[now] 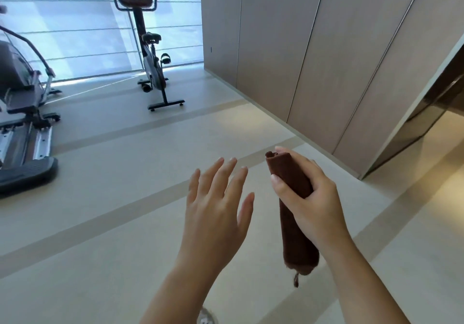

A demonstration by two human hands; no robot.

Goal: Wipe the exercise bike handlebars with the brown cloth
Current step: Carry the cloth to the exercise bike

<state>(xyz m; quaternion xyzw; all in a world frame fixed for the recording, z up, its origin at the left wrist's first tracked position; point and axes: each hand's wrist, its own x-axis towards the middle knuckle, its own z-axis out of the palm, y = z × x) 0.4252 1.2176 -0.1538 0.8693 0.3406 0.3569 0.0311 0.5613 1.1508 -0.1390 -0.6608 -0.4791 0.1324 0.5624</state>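
Gym floor [125, 198] beneath rolled brown cloth [292, 180] in right hand [308, 198]

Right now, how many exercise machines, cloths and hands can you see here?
Exercise machines: 2, the exercise bike by the window and a second machine at the left edge
Cloths: 1, the rolled brown cloth
Hands: 2, the empty left hand and the right hand gripping the cloth
Total: 5

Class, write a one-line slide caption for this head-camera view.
Right hand grips a rolled brown cloth, left hand open, exercise bike across the floor.
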